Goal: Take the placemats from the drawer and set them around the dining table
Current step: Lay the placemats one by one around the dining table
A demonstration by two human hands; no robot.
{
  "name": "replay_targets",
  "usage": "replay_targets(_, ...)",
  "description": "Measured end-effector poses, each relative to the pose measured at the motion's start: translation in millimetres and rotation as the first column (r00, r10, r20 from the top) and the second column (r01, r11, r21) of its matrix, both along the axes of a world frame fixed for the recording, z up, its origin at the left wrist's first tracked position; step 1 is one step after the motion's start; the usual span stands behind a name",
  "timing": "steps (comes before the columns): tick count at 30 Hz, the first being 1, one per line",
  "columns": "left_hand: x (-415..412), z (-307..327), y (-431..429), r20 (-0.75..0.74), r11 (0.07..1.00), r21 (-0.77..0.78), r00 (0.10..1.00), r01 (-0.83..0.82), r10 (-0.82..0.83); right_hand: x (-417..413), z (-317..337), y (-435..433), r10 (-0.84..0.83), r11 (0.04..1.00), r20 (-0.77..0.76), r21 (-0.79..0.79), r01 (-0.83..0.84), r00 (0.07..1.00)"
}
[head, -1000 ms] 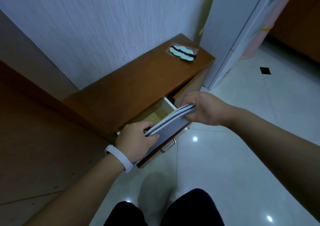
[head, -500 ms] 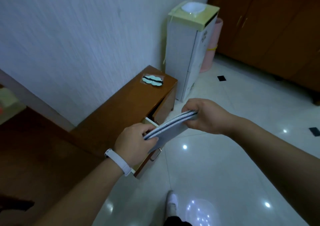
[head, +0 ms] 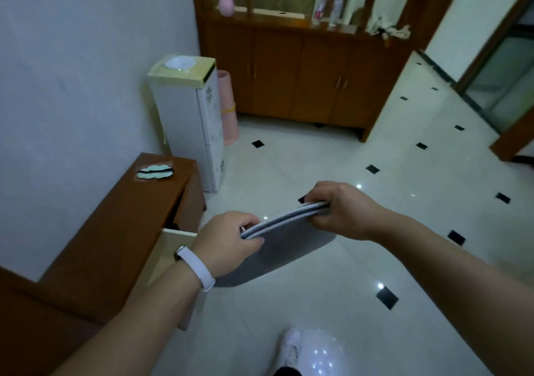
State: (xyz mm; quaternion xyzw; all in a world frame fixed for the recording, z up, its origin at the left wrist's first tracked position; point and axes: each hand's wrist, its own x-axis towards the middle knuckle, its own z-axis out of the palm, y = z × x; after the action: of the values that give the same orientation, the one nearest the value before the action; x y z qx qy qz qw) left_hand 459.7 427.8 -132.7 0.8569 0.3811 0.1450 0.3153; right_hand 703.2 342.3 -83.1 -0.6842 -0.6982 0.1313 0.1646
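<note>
The stack of placemats (head: 284,232) hangs mid-frame between both hands — left hand (head: 228,243) pinching its lower-left end, right hand (head: 342,209) gripping the upper-right end — its long edge slanting across, clear of the open drawer (head: 173,248) at lower left.

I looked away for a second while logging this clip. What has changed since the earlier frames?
The placemats, which were over the open drawer a second ago, have been lifted clear and carried to its right, now hanging above the tiled floor. The view has swung up and away from the cabinet. Unchanged: the left hand and right hand pinch the same ends, and the drawer is still open.
</note>
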Motion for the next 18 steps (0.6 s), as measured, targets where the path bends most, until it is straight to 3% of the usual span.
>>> replay_targets(9,120.3,11.9,-95.3,-0.044,0.936,0.086,0.940,0.341,-0.338,73.7,10.5,-174.0,-0.362,0.932,-0.039,0.001,0.363,0.931)
replay_targets(18,283.1,38.4,-223.3,-0.092,0.799,0.149,0.812,0.583,-0.576,176.8,19.5,-357.2,-0.631,0.773,-0.064,0.040,0.633,0.774)
